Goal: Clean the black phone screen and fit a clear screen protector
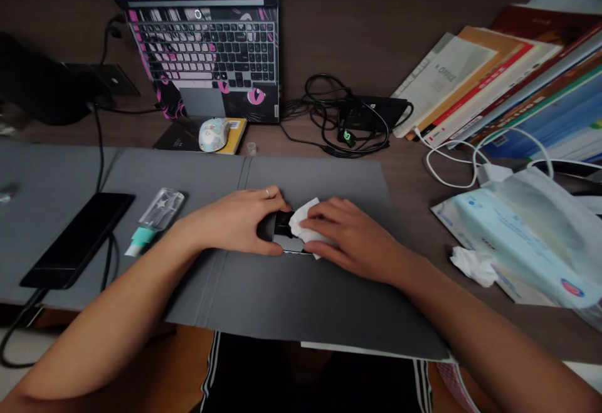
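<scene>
My left hand (239, 220), a ring on one finger, is closed around the left end of a small dark device (281, 231) lying on a grey mat (301, 300). My right hand (350, 234) presses a crumpled white tissue (303, 224) onto the device's right part, fingers curled over it. Most of the device is hidden under both hands, so I cannot make out what it is.
A black phone (78, 237) and a small clear spray bottle (157, 215) lie at left. Behind are a laptop (207, 49), a mouse (212, 134), tangled black cables (345, 121). At right: stacked books (508, 81), a tissue pack (522, 237), a used tissue (473, 264).
</scene>
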Action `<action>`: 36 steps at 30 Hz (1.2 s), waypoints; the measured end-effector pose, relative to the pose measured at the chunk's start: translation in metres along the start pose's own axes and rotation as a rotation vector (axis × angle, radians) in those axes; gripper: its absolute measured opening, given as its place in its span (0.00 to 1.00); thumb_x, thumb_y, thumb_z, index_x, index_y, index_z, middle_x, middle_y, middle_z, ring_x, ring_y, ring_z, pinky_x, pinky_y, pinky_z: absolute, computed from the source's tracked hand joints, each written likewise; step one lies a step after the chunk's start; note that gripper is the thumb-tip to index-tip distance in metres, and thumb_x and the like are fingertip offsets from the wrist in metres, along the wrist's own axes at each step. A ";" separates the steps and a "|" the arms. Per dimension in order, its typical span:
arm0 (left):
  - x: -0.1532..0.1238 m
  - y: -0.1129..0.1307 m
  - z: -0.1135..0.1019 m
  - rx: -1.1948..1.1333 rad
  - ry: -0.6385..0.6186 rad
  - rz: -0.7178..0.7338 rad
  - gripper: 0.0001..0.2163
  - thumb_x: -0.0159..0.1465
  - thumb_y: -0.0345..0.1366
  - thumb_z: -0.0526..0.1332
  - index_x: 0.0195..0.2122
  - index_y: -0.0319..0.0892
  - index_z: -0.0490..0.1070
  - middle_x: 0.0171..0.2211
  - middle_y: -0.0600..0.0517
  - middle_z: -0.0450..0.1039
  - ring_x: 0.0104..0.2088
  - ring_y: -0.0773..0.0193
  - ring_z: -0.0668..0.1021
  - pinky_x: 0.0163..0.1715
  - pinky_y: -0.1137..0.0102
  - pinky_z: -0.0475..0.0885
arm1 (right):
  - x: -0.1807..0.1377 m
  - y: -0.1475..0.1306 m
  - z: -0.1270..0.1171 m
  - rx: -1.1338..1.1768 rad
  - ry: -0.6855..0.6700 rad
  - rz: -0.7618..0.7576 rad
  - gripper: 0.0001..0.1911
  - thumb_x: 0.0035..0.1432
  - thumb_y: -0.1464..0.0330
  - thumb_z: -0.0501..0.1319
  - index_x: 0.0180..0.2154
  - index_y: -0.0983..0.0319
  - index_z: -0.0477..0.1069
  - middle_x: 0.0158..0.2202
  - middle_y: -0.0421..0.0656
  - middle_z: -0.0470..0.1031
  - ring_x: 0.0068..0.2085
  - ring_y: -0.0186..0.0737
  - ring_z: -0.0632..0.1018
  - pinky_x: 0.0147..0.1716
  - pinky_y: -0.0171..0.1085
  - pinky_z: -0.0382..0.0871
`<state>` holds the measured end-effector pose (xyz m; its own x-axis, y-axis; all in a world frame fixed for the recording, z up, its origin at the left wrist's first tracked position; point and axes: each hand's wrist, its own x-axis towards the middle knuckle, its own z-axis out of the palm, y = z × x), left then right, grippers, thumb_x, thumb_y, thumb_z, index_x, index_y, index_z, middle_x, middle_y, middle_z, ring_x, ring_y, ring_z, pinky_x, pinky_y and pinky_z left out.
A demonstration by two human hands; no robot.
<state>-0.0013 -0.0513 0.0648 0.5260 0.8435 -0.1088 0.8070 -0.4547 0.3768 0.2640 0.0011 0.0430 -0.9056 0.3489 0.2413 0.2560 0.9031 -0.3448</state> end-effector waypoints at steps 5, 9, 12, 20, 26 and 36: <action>-0.001 0.002 0.000 0.009 -0.009 -0.009 0.27 0.59 0.50 0.66 0.57 0.43 0.68 0.49 0.47 0.70 0.46 0.53 0.78 0.46 0.63 0.71 | -0.002 -0.001 -0.004 0.031 -0.016 0.013 0.19 0.70 0.53 0.57 0.39 0.60 0.77 0.38 0.44 0.77 0.40 0.43 0.74 0.43 0.43 0.62; -0.001 0.003 -0.001 0.011 0.000 -0.003 0.27 0.59 0.51 0.66 0.57 0.45 0.68 0.47 0.48 0.70 0.45 0.54 0.77 0.44 0.64 0.71 | -0.001 -0.002 -0.004 0.021 -0.019 -0.050 0.26 0.63 0.47 0.62 0.49 0.62 0.75 0.48 0.49 0.76 0.47 0.48 0.74 0.46 0.45 0.62; 0.000 0.002 -0.001 0.006 0.002 -0.001 0.27 0.59 0.51 0.66 0.56 0.44 0.68 0.47 0.48 0.69 0.45 0.53 0.77 0.44 0.63 0.71 | 0.000 -0.005 -0.003 0.003 -0.031 -0.067 0.26 0.63 0.46 0.61 0.46 0.62 0.75 0.46 0.48 0.77 0.45 0.47 0.74 0.45 0.44 0.62; 0.000 0.002 -0.001 -0.018 0.000 0.006 0.27 0.59 0.50 0.67 0.56 0.43 0.68 0.47 0.48 0.69 0.45 0.53 0.77 0.45 0.62 0.71 | -0.001 -0.004 -0.004 0.025 -0.010 -0.085 0.24 0.64 0.48 0.62 0.48 0.61 0.74 0.48 0.47 0.78 0.48 0.47 0.74 0.49 0.45 0.61; 0.000 0.001 0.000 -0.008 0.017 0.010 0.28 0.59 0.52 0.66 0.56 0.43 0.69 0.47 0.47 0.69 0.44 0.53 0.77 0.44 0.62 0.72 | -0.002 -0.003 -0.005 0.013 -0.036 -0.052 0.21 0.67 0.50 0.60 0.37 0.61 0.74 0.37 0.43 0.78 0.40 0.44 0.75 0.46 0.44 0.61; 0.000 0.004 -0.002 0.003 -0.001 -0.006 0.27 0.59 0.51 0.66 0.56 0.44 0.69 0.47 0.48 0.69 0.45 0.54 0.77 0.44 0.63 0.71 | -0.001 -0.003 -0.006 0.028 -0.008 -0.064 0.22 0.64 0.49 0.62 0.40 0.61 0.76 0.40 0.46 0.79 0.43 0.46 0.77 0.49 0.46 0.64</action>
<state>0.0008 -0.0527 0.0681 0.5211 0.8460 -0.1124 0.8111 -0.4499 0.3737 0.2660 -0.0003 0.0492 -0.9223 0.2890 0.2564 0.1885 0.9159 -0.3543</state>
